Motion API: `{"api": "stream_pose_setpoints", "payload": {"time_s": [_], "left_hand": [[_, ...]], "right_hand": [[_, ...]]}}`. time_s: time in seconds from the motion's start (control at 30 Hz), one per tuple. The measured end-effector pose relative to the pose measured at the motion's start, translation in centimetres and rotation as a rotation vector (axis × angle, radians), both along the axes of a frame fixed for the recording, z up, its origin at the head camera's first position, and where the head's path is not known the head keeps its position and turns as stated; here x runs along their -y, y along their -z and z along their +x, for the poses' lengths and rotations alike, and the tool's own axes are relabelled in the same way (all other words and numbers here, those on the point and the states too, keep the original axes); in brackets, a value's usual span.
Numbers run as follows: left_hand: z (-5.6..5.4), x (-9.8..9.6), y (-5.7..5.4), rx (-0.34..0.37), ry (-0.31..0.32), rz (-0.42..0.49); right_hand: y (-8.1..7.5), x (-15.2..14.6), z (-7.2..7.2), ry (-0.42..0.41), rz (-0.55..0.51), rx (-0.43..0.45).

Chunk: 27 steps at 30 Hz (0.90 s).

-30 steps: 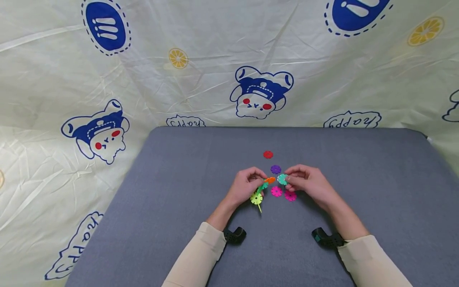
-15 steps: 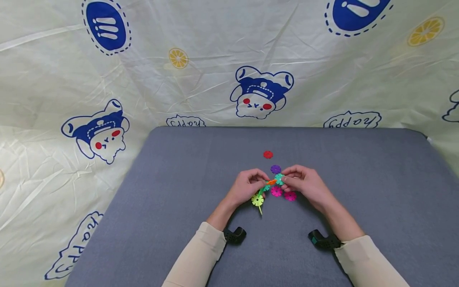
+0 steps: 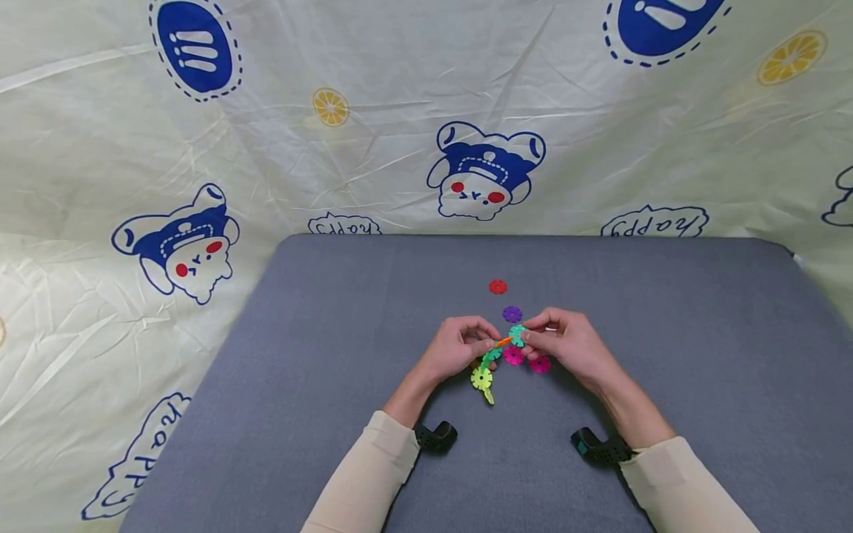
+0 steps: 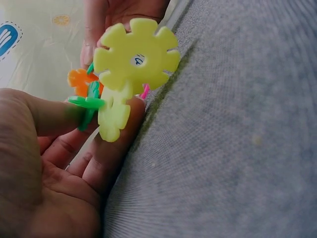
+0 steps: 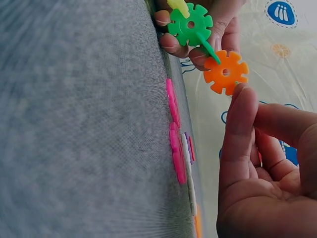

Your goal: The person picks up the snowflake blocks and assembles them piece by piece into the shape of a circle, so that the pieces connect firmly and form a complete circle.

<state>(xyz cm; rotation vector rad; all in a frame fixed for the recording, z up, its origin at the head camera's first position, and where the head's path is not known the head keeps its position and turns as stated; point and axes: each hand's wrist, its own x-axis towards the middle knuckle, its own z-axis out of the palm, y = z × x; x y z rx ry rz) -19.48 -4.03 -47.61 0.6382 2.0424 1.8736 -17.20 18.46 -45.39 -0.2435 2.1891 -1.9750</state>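
My left hand pinches a chain of interlocking notched plastic discs near its orange disc. Down from there hang green discs and a yellow disc, with a second yellow disc slotted on at the low end. Between the thumb and finger of my right hand is a teal disc, its edge meeting the orange one. In the right wrist view the orange disc stands right at the right fingertips, which hide most of the teal disc. The left wrist view has the yellow disc in front.
Loose on the grey table lie two pink discs, a purple disc and, farther back, a red disc. The right wrist view also shows a white edge and an orange one beside them.
My right hand has moved left, bringing the teal disc from apart to against the orange disc. The chain has turned in my left hand, its yellow end shifting down and slightly right.
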Motion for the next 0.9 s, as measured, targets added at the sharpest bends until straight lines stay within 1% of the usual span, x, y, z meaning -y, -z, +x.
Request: {"api": "stream_pose_setpoints", "payload": {"time_s": [0.07,0.2,0.3,0.43,0.57,0.63,0.73,0.9], "left_hand": [[0.0,0.0,0.0,0.023,0.01,0.013],[0.0,-0.2,0.0,0.04,0.034,0.005],[0.0,-0.2,-0.1,0.052,0.04,0.002],[0.0,0.0,-0.3,0.03,0.019,-0.013],[-0.1,0.0,-0.3,0.001,0.017,-0.036],[-0.2,0.0,-0.2,-0.004,0.019,-0.042],[-0.1,-0.1,-0.1,-0.001,0.013,-0.035],[0.0,-0.2,-0.2,0.023,-0.019,-0.013]], "right_hand": [[-0.1,0.0,0.0,-0.009,0.014,-0.005],[-0.3,0.0,0.3,-0.003,0.04,-0.014],[-0.5,0.2,0.4,0.002,0.061,-0.027],[-0.7,0.5,0.4,-0.02,0.089,-0.058],[-0.6,0.7,0.3,-0.03,0.12,-0.087],[-0.5,0.8,0.3,-0.024,0.122,-0.091],[-0.3,0.9,0.3,-0.012,0.094,-0.078],[-0.2,1.2,0.2,-0.011,0.053,-0.058]]}}
